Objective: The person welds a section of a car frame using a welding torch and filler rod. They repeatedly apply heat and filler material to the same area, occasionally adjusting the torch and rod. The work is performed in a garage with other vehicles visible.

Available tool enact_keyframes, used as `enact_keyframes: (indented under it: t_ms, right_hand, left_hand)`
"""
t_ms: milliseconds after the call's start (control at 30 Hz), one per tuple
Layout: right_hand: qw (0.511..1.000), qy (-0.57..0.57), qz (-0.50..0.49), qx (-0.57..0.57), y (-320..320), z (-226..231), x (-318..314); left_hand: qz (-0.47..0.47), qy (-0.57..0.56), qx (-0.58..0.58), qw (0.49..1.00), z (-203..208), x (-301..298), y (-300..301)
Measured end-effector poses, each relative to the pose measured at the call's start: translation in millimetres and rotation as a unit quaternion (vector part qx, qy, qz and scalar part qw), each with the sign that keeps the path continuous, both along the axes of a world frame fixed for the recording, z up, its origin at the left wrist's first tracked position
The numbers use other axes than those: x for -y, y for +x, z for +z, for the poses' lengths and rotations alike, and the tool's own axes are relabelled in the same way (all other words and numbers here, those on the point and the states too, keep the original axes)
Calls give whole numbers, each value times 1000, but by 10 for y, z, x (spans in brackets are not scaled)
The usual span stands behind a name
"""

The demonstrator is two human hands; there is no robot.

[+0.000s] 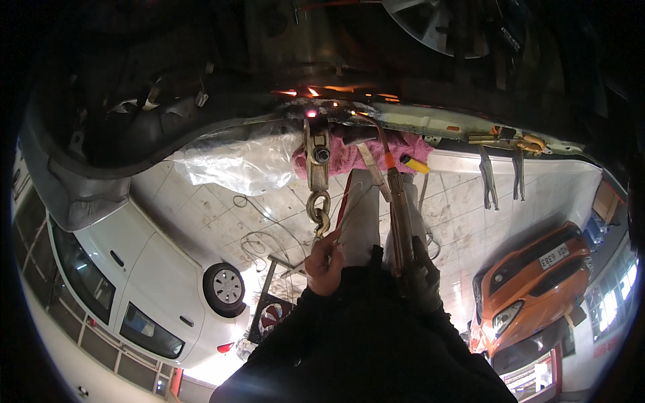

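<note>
My right hand (423, 274), dark and seemingly gloved, is closed around the handle of a gas torch (399, 221). The torch's thin bent neck rises to the car body's lower metal edge, where small orange flames and glowing spots show. My bare left hand (324, 265) is closed in a pinch, and a thin wire (344, 219) seems to come out of it. Just above that hand hangs a chain with a hook (318, 209). It is joined to a steel pulling clamp (318, 154), which grips the metal edge beside a pink-glowing spot.
Clear plastic sheet (238, 161) and a pink cloth (349, 151) lie below the edge. Locking pliers (487, 178) hang at right. Hoses or cables (259, 245) loop on the tiled floor. A white car (144, 282) stands left, an orange car (534, 289) right.
</note>
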State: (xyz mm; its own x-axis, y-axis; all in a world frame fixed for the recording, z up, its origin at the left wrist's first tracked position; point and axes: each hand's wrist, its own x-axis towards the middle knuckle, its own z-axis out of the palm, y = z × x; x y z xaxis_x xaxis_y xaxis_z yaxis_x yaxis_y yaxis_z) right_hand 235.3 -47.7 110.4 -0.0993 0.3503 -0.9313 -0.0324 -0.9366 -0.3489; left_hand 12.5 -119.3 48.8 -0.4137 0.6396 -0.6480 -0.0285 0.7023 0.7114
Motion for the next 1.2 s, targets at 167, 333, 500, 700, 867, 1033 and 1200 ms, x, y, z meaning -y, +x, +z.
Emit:
enact_keyframes:
  t_ms: [167,333,500,700,867,1033,1200]
  right_hand:
    - [998,54,-20,4,-134,-76,-3]
    - [996,-14,50,67,-105,-69,-50]
    - [995,23,59,77,3,-169,89]
    - [974,194,110,26,286,-50,276]
    - [989,138,-19,44,686,134,624]
    - [986,151,1,71,585,73,561]
    - [987,89,-128,-35,140,132,101]
  left_hand:
    - [-24,35,-16,999,-37,25,-2]
    - [-19,38,33,999,-5,-41,-34]
    - [22,30,28,999,-16,-51,5]
    - [66,59,86,992,36,-115,-31]
    - [111,164,52,979,90,-486,-147]
    - [130,229,-31,964,-16,-919,-169]
    - [100,259,-46,960,225,-1017,2]
